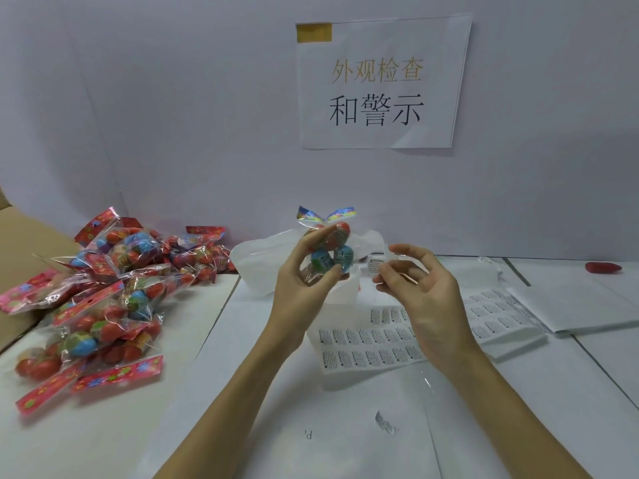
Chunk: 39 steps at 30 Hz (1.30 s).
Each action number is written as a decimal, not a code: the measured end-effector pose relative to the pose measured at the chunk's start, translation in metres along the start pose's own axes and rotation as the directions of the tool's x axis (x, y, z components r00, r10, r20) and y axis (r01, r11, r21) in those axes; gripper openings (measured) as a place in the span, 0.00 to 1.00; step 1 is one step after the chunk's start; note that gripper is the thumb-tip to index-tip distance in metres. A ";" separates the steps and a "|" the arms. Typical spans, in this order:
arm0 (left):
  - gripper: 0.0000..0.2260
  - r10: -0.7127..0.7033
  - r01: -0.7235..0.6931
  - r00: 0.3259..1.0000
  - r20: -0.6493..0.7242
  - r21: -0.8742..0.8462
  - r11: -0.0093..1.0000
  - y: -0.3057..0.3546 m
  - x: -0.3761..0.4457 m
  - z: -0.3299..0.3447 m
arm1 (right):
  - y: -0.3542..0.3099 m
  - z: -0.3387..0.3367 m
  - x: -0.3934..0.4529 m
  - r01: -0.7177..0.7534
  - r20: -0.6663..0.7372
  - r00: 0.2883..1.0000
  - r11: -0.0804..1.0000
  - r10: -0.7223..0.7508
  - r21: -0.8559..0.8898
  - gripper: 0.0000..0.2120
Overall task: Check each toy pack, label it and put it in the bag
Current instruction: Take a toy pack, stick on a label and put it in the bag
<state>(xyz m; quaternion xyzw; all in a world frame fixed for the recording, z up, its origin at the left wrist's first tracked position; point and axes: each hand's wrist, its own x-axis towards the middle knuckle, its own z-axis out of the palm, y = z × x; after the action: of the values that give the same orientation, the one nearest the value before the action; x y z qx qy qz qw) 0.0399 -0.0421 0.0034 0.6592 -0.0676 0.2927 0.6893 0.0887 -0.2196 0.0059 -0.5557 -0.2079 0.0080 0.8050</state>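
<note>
- Roughly at centre, the left hand [304, 271] holds one toy pack [328, 250] up off the table, fingers curled round its clear film and the coloured balls inside.
- Just at 3 o'clock of it, the right hand [415, 285] pinches a small white warning label [375, 264] between thumb and fingertips, near the pack but seemingly not yet stuck on.
- Behind the pack, toward 12 o'clock, a white plastic bag [262, 261] stands open; what it holds I cannot tell.
- Label sheets [370, 344] lie at 5 o'clock of the hands on the white table [242, 392].
- At 9 o'clock a large heap of toy packs [103, 292] waits, so by my judgement most of the work remains: this pack looks checked, with labelling and bagging still to come.
</note>
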 end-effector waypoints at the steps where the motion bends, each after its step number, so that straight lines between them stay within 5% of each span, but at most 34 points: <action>1: 0.24 0.008 -0.008 1.000 0.026 0.009 1.000 0.001 -0.001 0.002 | 0.000 0.002 -0.002 0.032 0.002 1.000 0.999 -0.031 -0.037 0.14; 12: 0.20 0.005 -0.008 0.998 0.069 0.032 0.999 0.002 -0.008 0.015 | 0.003 0.005 -0.005 0.117 -0.014 0.992 0.970 -0.123 -0.211 0.16; 39: 0.16 0.027 -0.030 0.998 0.050 0.046 0.998 0.002 -0.008 0.016 | 0.011 0.007 -0.006 0.155 -0.043 0.984 0.953 -0.172 -0.260 0.16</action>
<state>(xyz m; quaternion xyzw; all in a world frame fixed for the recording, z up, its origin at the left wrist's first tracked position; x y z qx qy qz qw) 0.0367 -0.0598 0.0029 0.6812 -0.0870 0.2877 0.6676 0.0837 -0.2107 -0.0037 -0.6357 -0.2260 -0.1037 0.7308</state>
